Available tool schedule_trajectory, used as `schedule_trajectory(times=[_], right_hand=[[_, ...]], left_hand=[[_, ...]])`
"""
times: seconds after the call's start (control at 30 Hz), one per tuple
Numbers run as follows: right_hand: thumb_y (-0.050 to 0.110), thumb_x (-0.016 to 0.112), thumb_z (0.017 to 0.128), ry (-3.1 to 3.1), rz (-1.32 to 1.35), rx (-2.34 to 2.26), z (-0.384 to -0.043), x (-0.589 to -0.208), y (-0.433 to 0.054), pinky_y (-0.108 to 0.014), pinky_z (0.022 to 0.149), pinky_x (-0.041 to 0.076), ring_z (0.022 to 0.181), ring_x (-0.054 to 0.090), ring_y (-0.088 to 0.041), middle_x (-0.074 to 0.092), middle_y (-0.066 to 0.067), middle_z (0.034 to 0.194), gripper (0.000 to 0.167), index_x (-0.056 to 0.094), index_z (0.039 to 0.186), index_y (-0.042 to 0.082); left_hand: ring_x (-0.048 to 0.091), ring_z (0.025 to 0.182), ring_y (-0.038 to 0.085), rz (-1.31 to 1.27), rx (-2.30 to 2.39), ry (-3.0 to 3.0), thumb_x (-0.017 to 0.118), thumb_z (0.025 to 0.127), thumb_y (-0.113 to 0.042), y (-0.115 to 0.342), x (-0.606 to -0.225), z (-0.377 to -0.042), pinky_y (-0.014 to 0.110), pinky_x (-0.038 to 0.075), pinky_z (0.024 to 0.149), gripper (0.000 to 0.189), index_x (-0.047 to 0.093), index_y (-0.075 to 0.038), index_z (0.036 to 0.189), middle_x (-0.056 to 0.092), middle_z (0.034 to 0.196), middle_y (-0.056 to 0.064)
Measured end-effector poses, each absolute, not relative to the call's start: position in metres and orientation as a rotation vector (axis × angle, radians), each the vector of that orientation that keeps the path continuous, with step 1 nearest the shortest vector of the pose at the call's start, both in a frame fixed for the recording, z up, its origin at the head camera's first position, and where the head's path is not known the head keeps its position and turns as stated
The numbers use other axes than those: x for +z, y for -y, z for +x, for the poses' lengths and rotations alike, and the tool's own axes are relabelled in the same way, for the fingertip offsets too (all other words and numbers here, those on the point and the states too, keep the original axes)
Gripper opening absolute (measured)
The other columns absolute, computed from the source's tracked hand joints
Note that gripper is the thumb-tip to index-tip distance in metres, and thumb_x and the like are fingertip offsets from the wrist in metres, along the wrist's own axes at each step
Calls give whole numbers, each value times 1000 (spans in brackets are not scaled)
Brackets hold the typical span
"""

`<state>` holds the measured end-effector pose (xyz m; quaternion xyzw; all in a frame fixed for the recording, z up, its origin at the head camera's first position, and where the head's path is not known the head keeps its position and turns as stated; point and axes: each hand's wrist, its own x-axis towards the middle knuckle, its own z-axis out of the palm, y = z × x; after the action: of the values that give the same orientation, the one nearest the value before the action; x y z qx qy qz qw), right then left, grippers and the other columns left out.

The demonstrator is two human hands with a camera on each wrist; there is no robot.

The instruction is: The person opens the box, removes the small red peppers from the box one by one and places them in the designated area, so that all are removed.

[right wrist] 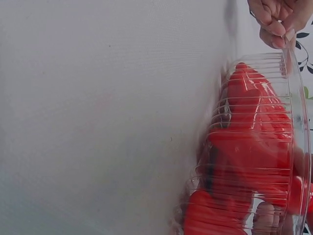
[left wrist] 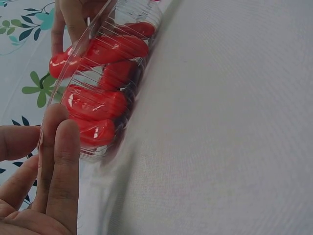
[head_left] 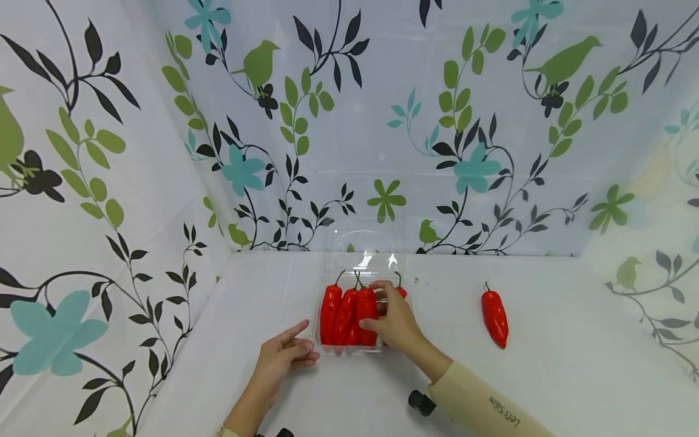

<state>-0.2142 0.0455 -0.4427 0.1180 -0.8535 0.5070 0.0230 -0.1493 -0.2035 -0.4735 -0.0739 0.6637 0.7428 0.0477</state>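
Observation:
A clear plastic box (head_left: 349,349) holds several red peppers (head_left: 330,312) with thin green stems. At its front left corner, my left hand (head_left: 281,358) pinches the rim between thumb and fingers; the right wrist view shows this pinch (right wrist: 281,22) too. My right hand (head_left: 400,321) reaches into the box from the right and grips a red pepper (head_left: 366,306) lying over the others. Through the ribbed wall in the left wrist view, that pepper (left wrist: 115,49) slants above the rest. Another pepper (head_left: 401,292) is mostly hidden behind my right hand.
One loose red pepper (head_left: 494,318) lies on the white tabletop (head_left: 562,364), right of the box. The box's transparent lid (head_left: 366,262) stands raised at the back, near the patterned curtain (head_left: 377,121). A black wrist device (head_left: 422,403) sits beneath the right sleeve (head_left: 480,403).

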Motion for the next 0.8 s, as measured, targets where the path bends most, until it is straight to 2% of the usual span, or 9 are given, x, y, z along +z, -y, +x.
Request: schedule_trajectory(times=[0.33, 0.57, 0.8], right_hand=[[4, 83, 81, 2580, 393, 1644, -212, -442, -48, -43, 80, 63, 107, 62, -30, 58, -13, 127, 65, 49, 136, 15], [7, 82, 83, 2543, 402, 1732, -211, -439, -53, -41, 82, 62, 110, 61, -29, 57, -10, 129, 67, 47, 139, 17], [9, 83, 82, 2442, 352, 1924, -211, -430, -63, -44, 83, 62, 110, 61, -30, 58, -10, 128, 68, 48, 140, 17]], left_hand=[[74, 86, 27, -226, 2264, -2030, 67, 94, -1, 203, -473, -148, 36, 62, 81, 54, 51, 0, 146, 66, 103, 22], [74, 87, 27, -222, 2266, -2028, 67, 94, 0, 203, -473, -147, 36, 62, 81, 55, 51, 1, 146, 66, 99, 16], [74, 87, 27, -219, 2267, -2025, 66, 94, 1, 203, -473, -147, 37, 62, 81, 55, 50, 1, 146, 66, 100, 18]])
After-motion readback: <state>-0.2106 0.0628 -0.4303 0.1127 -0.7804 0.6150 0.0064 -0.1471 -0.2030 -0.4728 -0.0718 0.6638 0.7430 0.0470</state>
